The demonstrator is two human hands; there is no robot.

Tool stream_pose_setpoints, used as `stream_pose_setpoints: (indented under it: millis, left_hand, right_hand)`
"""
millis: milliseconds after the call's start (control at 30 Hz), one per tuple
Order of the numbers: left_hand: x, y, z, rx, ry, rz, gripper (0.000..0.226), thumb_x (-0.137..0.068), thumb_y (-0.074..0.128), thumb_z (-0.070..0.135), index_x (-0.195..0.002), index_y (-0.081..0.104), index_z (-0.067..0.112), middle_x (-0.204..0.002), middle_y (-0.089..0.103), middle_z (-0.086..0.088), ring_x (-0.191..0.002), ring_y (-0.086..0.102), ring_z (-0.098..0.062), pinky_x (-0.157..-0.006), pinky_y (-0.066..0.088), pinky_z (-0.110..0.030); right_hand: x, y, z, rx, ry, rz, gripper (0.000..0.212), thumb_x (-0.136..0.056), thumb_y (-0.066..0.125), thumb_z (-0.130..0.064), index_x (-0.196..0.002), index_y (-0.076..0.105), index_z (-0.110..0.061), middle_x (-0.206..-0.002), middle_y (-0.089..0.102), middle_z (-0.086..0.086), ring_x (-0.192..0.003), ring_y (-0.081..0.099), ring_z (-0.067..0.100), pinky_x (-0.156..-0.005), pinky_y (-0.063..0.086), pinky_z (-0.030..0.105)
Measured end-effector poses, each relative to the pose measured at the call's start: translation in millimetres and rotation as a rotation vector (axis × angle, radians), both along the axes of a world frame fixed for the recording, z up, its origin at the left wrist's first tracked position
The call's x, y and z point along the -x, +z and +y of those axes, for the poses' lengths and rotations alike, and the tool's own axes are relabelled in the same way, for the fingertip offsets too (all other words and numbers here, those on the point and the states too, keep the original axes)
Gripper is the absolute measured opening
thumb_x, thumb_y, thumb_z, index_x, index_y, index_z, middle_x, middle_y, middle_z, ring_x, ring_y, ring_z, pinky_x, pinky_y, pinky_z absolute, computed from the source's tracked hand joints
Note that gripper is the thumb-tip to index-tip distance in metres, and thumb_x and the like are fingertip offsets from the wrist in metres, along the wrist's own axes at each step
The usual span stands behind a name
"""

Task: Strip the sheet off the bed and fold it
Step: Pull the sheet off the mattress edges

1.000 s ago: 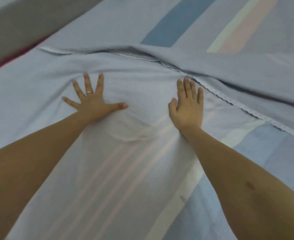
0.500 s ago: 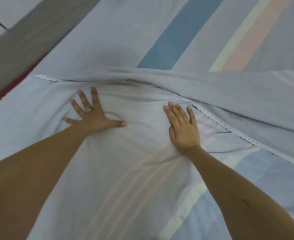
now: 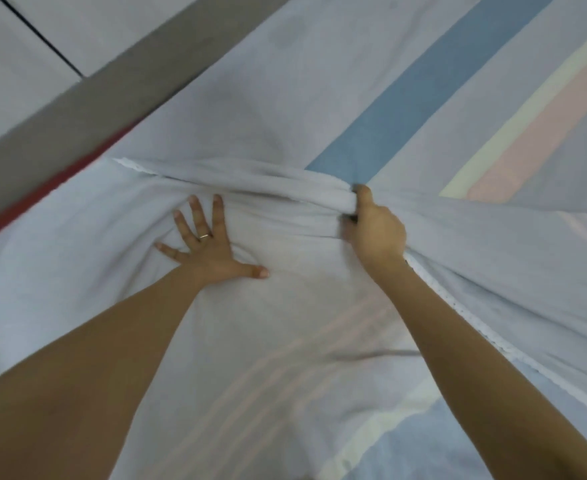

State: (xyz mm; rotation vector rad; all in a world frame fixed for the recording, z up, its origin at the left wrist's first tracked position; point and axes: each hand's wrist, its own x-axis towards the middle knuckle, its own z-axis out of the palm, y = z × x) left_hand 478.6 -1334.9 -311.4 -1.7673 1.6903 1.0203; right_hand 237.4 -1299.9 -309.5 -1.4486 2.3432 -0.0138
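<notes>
A pale blue-grey sheet (image 3: 285,341) with blue, yellow and pink stripes lies spread over the bed, one layer folded over another. A scalloped white hem (image 3: 458,313) runs diagonally down the right. My left hand (image 3: 205,244), a ring on one finger, presses flat on the upper layer with fingers spread. My right hand (image 3: 375,226) grips a bunched ridge of the sheet's folded edge (image 3: 285,192), fingers curled around the cloth.
A grey bed frame edge (image 3: 77,109) with a red strip below it runs diagonally across the upper left. Beyond it lies a pale tiled floor (image 3: 43,36). The striped sheet stretches away at the upper right (image 3: 458,81).
My right hand went from lying flat on the sheet to reaching forward and gripping the folded edge, bunching it up. My left hand stayed pressed flat in about the same spot.
</notes>
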Motion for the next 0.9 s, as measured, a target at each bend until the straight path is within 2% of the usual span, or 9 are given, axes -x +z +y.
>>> stream_pose_setpoints:
  millis: [100,200,333,467,633,700,800,867,900]
  left_hand:
    - [-2.4,0.9,-0.5,0.011,0.001,0.01,0.154,-0.028,0.066,0.086,-0.119,-0.051,0.043,-0.134,-0.056,0.003,-0.13,-0.043,-0.034,-0.094,-0.013,-0.075]
    - [-2.5,1.0,-1.1,0.011,0.006,0.014,0.155,-0.027,0.066,0.086,-0.119,-0.051,0.043,-0.135,-0.055,0.002,-0.13,-0.043,-0.034,-0.094,-0.014,-0.076]
    - [-5.8,-2.1,-3.1,-0.001,0.002,0.03,0.157,-0.026,0.066,0.086,-0.118,-0.053,0.041,-0.126,-0.062,0.003,-0.125,-0.049,-0.032,-0.092,-0.016,-0.075]
    - [-7.1,-6.2,-3.9,-0.018,-0.003,0.045,0.157,-0.028,0.067,0.086,-0.121,-0.052,0.039,-0.124,-0.064,0.002,-0.118,-0.054,-0.032,-0.091,-0.017,-0.075]
    - [-9.1,-10.9,-4.8,-0.014,-0.016,0.051,0.155,-0.033,0.067,0.085,-0.124,-0.05,0.038,-0.125,-0.063,0.002,-0.118,-0.054,-0.033,-0.089,-0.02,-0.074]
    - [-8.5,-10.8,-5.3,-0.011,-0.016,0.048,0.155,-0.033,0.067,0.084,-0.125,-0.049,0.038,-0.126,-0.063,0.002,-0.118,-0.054,-0.033,-0.088,-0.021,-0.074]
    - [-11.0,-12.1,-4.5,0.0,-0.009,0.053,0.154,-0.035,0.068,0.083,-0.125,-0.049,0.039,-0.127,-0.062,0.001,-0.118,-0.054,-0.033,-0.088,-0.021,-0.075]
    - [-10.9,-11.9,-5.4,0.007,-0.009,0.062,0.154,-0.035,0.067,0.083,-0.125,-0.049,0.039,-0.128,-0.061,0.001,-0.119,-0.054,-0.033,-0.087,-0.021,-0.075]
    - [-12.3,-12.4,-5.0,0.011,-0.008,0.064,0.154,-0.035,0.067,0.083,-0.125,-0.049,0.038,-0.128,-0.061,0.0,-0.119,-0.053,-0.033,-0.087,-0.022,-0.075]
  right_hand:
    - [10.0,7.6,-36.6,0.11,-0.152,-0.032,0.036,-0.088,0.044,-0.015,-0.124,0.05,-0.017,-0.105,0.064,0.018,-0.099,0.059,0.036,-0.072,0.039,0.034]
    - [14.8,16.5,-71.6,0.241,-0.19,-0.096,0.032,-0.086,0.043,-0.011,-0.117,0.051,-0.01,-0.103,0.065,0.017,-0.096,0.06,0.031,-0.071,0.035,0.031]
    - [6.6,15.1,-126.1,0.284,-0.271,-0.378,0.036,-0.084,0.038,-0.023,-0.115,0.049,-0.007,-0.105,0.062,0.012,-0.091,0.054,0.019,-0.074,0.04,0.03]
    - [2.3,4.5,-179.1,0.261,-0.148,-0.206,0.031,-0.09,0.042,-0.014,-0.119,0.049,-0.008,-0.113,0.059,0.016,-0.105,0.055,0.028,-0.087,0.042,0.031]
    - [7.7,-4.3,-215.4,0.328,-0.193,-0.154,0.029,-0.095,0.043,-0.021,-0.118,0.051,-0.007,-0.116,0.061,0.015,-0.112,0.054,0.031,-0.094,0.038,0.034]
    - [-5.4,-6.3,-203.5,0.364,-0.089,-0.158,0.04,-0.092,0.049,-0.026,-0.129,0.046,-0.009,-0.122,0.055,0.014,-0.117,0.049,0.031,-0.097,0.034,0.035]
    - [-34.2,-8.4,-171.7,0.353,0.449,0.034,0.063,-0.079,0.063,-0.032,-0.137,0.04,-0.02,-0.132,0.044,0.012,-0.117,0.043,0.03,-0.093,0.034,0.038]
    - [-47.3,-6.2,-168.5,0.328,0.726,0.177,0.056,-0.081,0.061,-0.025,-0.134,0.045,-0.02,-0.126,0.046,0.015,-0.103,0.051,0.034,-0.078,0.038,0.038]
    - [-55.2,-4.1,-175.3,0.286,0.759,0.182,0.048,-0.085,0.056,-0.02,-0.132,0.046,-0.018,-0.12,0.05,0.016,-0.095,0.055,0.035,-0.069,0.037,0.036]
